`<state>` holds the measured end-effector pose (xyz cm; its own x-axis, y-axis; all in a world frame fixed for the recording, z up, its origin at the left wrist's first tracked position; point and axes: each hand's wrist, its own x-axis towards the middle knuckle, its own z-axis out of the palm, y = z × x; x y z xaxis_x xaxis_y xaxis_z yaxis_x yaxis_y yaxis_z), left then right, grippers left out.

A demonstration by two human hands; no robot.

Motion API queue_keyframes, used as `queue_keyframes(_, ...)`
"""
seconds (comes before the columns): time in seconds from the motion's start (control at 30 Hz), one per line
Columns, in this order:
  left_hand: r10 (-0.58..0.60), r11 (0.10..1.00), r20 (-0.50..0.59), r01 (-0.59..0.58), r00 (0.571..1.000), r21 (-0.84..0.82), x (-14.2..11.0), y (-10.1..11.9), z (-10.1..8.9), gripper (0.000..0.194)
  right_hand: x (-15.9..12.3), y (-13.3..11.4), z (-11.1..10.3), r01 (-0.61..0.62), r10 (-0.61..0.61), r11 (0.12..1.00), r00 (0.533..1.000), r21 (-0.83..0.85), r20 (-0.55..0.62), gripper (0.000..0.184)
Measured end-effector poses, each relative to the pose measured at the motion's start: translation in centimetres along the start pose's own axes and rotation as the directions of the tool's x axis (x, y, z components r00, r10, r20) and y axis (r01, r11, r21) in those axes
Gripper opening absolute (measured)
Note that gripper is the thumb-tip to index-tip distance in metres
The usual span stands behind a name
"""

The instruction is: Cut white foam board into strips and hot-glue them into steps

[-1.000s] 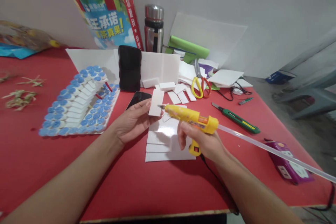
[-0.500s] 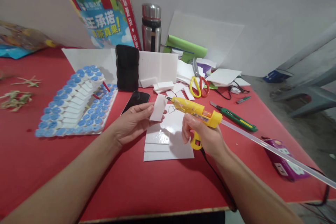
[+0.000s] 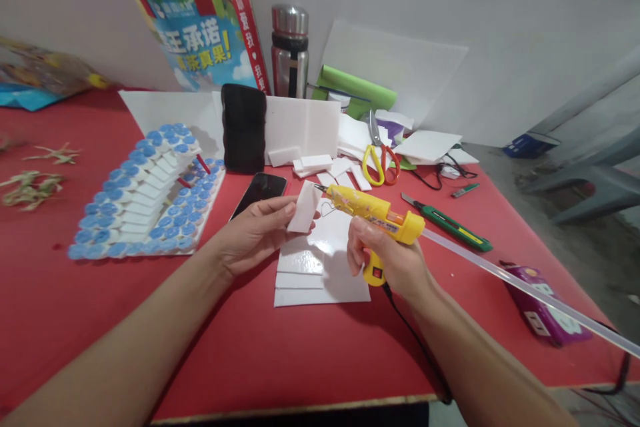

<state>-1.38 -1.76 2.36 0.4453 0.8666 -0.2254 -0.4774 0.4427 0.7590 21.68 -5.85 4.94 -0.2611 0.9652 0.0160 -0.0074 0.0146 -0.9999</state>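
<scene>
My left hand (image 3: 263, 230) pinches a small white foam board strip (image 3: 303, 208), held tilted above the table. My right hand (image 3: 383, 250) is wrapped round a yellow hot glue gun (image 3: 373, 212), and its metal nozzle meets the upper edge of the strip. A long clear glue stick (image 3: 510, 283) runs out of the gun's back end toward the right. Below both hands lies a white board (image 3: 345, 290) with narrower strips layered on its left part. Beside my left hand a smartphone (image 3: 260, 192) lies flat, partly covered by the fingers.
A model with blue round pieces and white steps (image 3: 145, 200) stands at left. Scissors (image 3: 379, 157), white offcuts (image 3: 315, 164) and a green utility knife (image 3: 447, 221) lie beyond my hands. A purple box (image 3: 543, 307) sits at right; a steel thermos (image 3: 290, 53) stands behind.
The view has shifted very slightly. The strip and the glue gun nozzle stay nearly in place, and both hands keep their hold.
</scene>
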Motion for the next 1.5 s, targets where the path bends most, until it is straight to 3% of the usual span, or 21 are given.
queue_keyframes(0.27,0.008,1.0,-0.008,-0.008,1.0,-0.007,0.1,-0.1,0.0,0.038,0.0,0.2,-0.1,0.0,0.0,1.0,0.999,-0.012,0.035,0.054)
queue_keyframes(0.63,0.027,1.0,0.009,-0.027,1.0,-0.015,0.2,0.0,-0.3,0.038,-0.2,1.7,-0.5,-0.096,0.1,0.994,0.993,-0.06,0.061,0.059)
queue_keyframes(1.03,0.05,0.998,0.055,-0.048,0.997,-0.035,0.3,0.1,-0.3,0.034,-0.4,1.0,0.0,-0.119,0.126,0.989,0.988,-0.088,0.087,0.061)
queue_keyframes(1.33,0.069,0.996,0.01,-0.069,0.998,-0.054,0.2,0.3,-0.2,0.031,-0.5,0.8,0.3,-0.129,0.135,0.99,0.986,-0.062,0.098,0.04)
queue_keyframes(1.5,0.074,0.996,-0.028,-0.075,0.997,-0.044,0.1,0.6,0.0,0.032,-0.6,1.1,0.3,-0.101,0.109,0.993,0.984,-0.067,0.139,0.044)
